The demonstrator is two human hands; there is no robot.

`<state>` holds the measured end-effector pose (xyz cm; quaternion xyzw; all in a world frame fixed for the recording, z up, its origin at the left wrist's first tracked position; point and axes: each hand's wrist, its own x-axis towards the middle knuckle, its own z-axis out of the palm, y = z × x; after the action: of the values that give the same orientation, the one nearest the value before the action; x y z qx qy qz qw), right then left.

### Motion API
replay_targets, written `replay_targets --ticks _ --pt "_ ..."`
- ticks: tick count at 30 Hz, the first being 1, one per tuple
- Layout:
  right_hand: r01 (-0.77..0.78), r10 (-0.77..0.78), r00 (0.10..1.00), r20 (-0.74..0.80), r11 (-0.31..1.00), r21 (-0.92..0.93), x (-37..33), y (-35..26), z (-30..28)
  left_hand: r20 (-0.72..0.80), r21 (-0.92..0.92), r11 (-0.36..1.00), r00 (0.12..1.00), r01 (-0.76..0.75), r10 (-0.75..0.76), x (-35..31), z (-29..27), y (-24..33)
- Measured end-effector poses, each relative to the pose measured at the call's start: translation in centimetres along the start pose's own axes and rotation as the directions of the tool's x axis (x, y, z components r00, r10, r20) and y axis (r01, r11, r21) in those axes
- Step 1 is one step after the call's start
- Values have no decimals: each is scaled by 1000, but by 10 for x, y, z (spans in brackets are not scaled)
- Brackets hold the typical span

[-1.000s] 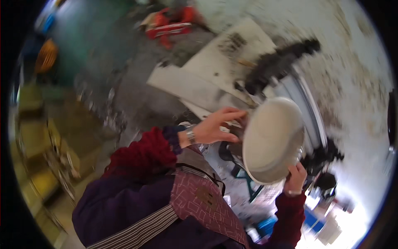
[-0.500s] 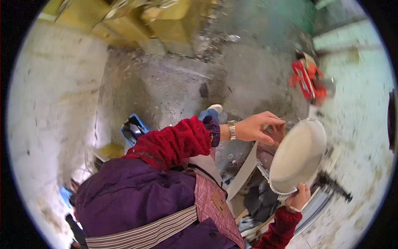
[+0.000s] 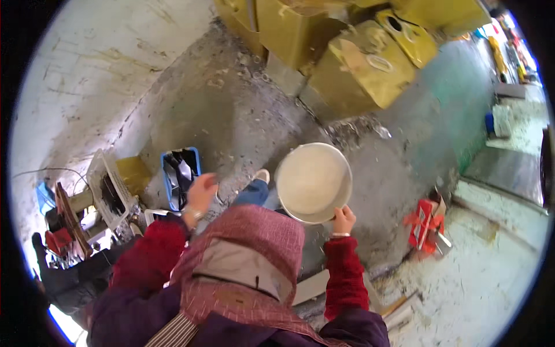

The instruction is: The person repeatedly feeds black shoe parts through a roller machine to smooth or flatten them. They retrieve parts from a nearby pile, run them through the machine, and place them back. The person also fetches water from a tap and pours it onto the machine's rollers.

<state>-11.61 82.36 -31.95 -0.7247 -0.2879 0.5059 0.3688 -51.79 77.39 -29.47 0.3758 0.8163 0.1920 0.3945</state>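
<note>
A round white basin (image 3: 314, 180) is held out in front of me, its inside facing up. My right hand (image 3: 344, 220) grips its rim at the near right, with the thumb and fingers closed on the edge. Away to the left, my left hand (image 3: 200, 196) is apart from the basin. Motion smears its fingers, so their pose is unclear. Nearest to it stands a blue-rimmed bin (image 3: 180, 176) with dark and pale pieces inside.
Yellow metal containers (image 3: 361, 72) stand at the far side on a dirty concrete floor (image 3: 231, 127). A white slotted crate (image 3: 110, 191) leans at the left. A red and white package (image 3: 426, 225) lies at the right by the pale wall (image 3: 480, 277).
My view has turned to the right. The basin has gone from tilted at the right to nearly level in front of me. My left hand has moved from beside it to the left.
</note>
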Motion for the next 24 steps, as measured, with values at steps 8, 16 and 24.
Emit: replay_targets --ticks 8,16,24 --pt "444 -205 866 457 735 -512 236 187 272 -417 153 910 860 386 -294 -105 -91 -252" --pt "561 -216 783 583 651 -512 357 295 471 -184 -340 408 366 847 -913 -199 -39 -279" --pt "614 -118 724 679 558 -558 378 307 480 120 -454 163 242 876 -963 -219 0 -262"
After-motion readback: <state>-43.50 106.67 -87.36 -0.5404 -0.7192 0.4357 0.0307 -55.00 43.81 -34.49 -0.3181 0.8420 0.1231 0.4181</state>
